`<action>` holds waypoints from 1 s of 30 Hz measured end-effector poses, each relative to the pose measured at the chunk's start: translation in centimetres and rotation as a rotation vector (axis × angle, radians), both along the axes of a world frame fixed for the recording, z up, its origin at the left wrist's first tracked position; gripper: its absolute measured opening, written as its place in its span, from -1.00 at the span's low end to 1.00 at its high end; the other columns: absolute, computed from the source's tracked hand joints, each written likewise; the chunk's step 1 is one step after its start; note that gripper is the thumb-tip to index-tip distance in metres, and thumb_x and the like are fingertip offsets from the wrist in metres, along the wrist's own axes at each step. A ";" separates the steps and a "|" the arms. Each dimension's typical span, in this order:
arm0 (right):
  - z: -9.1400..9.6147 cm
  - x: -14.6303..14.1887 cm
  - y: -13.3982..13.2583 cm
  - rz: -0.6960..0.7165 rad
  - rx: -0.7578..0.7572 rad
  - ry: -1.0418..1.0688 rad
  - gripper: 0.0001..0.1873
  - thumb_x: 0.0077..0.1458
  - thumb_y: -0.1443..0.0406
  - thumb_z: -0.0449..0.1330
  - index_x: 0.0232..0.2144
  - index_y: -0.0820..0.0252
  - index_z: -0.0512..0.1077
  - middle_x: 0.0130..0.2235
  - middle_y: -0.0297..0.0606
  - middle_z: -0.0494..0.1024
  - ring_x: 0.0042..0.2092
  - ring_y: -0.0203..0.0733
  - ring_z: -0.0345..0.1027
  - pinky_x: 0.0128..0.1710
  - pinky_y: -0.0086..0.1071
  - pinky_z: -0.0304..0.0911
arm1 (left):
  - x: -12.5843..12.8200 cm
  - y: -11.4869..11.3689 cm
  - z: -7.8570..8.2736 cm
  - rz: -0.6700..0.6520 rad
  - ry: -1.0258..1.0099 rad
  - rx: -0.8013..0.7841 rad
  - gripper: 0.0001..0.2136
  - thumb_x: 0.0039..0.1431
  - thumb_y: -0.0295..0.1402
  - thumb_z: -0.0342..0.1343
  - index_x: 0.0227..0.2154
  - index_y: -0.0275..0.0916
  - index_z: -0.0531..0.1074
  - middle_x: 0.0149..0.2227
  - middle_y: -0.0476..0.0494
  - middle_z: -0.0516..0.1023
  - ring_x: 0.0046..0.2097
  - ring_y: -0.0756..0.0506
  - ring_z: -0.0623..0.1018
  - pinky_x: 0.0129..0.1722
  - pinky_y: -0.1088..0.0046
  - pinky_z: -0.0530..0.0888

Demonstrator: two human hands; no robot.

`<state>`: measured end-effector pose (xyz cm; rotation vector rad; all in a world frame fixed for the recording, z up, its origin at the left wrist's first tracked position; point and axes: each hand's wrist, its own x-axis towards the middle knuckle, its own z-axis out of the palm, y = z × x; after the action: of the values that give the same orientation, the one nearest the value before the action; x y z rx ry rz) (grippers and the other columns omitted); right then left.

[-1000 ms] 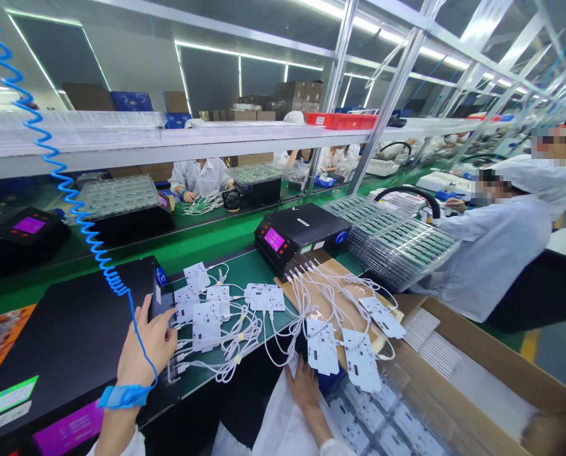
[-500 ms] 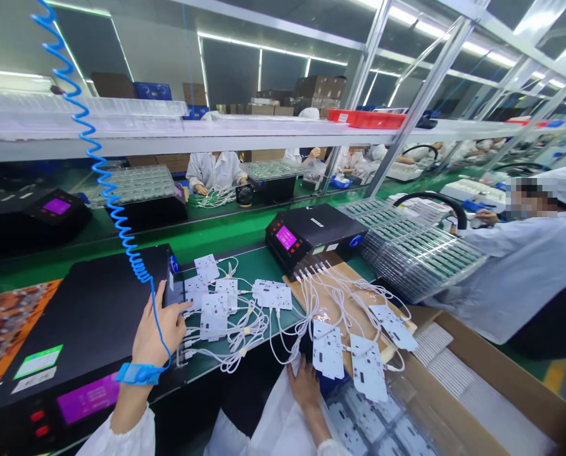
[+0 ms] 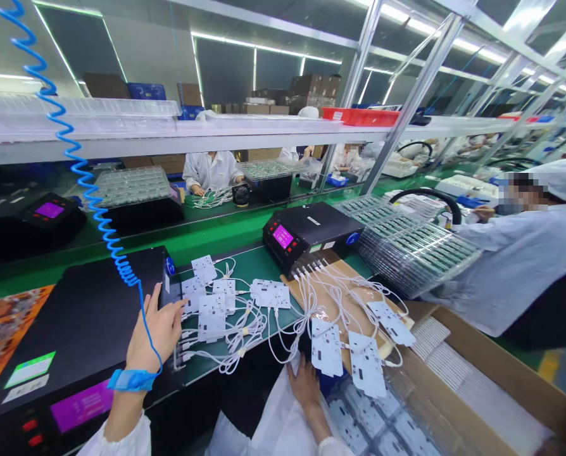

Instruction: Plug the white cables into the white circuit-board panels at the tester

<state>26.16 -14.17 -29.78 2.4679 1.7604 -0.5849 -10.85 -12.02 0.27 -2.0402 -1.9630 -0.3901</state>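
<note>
My left hand (image 3: pixel 156 329), with a blue wrist strap (image 3: pixel 132 380) on it, reaches over the edge of a black tester box (image 3: pixel 93 316). Its fingers are apart, and a fingertip meets or nearly meets a white circuit board (image 3: pixel 194 292). Several similar boards lie close by, joined to white cables (image 3: pixel 245 329). Low in the middle, my right hand (image 3: pixel 304 387) lies on the white gown (image 3: pixel 276 411) with its fingers stretched out; I see nothing held in it. White boards (image 3: pixel 328 347) on cables hang or lie just to its right.
A second black tester (image 3: pixel 311 228) stands behind with cables plugged into its front. Clear trays of boards (image 3: pixel 411 244) are stacked beside it. An open carton (image 3: pixel 492 405) sits at lower right. A coiled blue cord (image 3: pixel 90 190) hangs at left. A co-worker (image 3: pixel 530 247) sits at right.
The view has shifted slightly, so most things sit a little further left. My left fingertip stays at the same board, and my right hand rests as before.
</note>
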 end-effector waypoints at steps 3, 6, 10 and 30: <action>0.0 0.1 0.1 -0.002 -0.009 0.006 -0.24 0.38 -0.01 -0.14 0.42 0.37 0.03 0.33 0.12 0.28 0.30 0.10 0.26 0.26 -0.12 0.17 | -0.1 -0.1 0.0 -0.015 0.021 -0.017 -0.58 0.32 -0.44 -0.12 0.09 -0.23 0.56 -0.03 -0.24 0.63 0.46 -0.38 0.04 0.40 -0.08 0.15; 0.0 0.1 0.1 -0.008 -0.016 0.013 -0.23 0.38 -0.02 -0.14 0.42 0.37 0.03 0.34 0.11 0.28 0.30 0.11 0.26 0.26 -0.12 0.18 | -0.1 -0.2 0.3 -0.023 0.028 -0.052 -0.54 0.29 -0.51 -0.13 0.14 -0.23 0.52 -0.12 -0.22 0.63 0.47 -0.38 0.01 0.42 -0.09 0.12; -0.3 0.3 0.1 -0.004 -0.012 0.006 -0.22 0.38 -0.03 -0.14 0.43 0.37 0.02 0.35 0.11 0.25 0.34 0.13 0.19 0.28 -0.12 0.16 | -0.2 -0.2 0.6 -0.027 0.030 -0.084 -0.52 0.27 -0.52 -0.13 0.17 -0.23 0.49 -0.18 -0.22 0.61 0.47 -0.38 -0.03 0.42 -0.09 0.10; -0.3 0.1 0.3 0.006 0.002 -0.007 -0.22 0.38 -0.03 -0.12 0.42 0.38 0.05 0.31 0.14 0.32 0.31 0.10 0.26 0.26 -0.14 0.18 | -1.0 0.0 -0.2 -0.042 0.010 -0.097 -0.47 0.17 -0.47 -0.05 0.22 -0.24 0.41 -0.08 -0.22 0.60 0.48 -0.37 -0.06 0.42 -0.12 0.09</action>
<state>26.28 -13.87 -30.07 2.4620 1.7669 -0.5735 -11.85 -12.00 0.11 -2.1415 -1.9717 -0.2990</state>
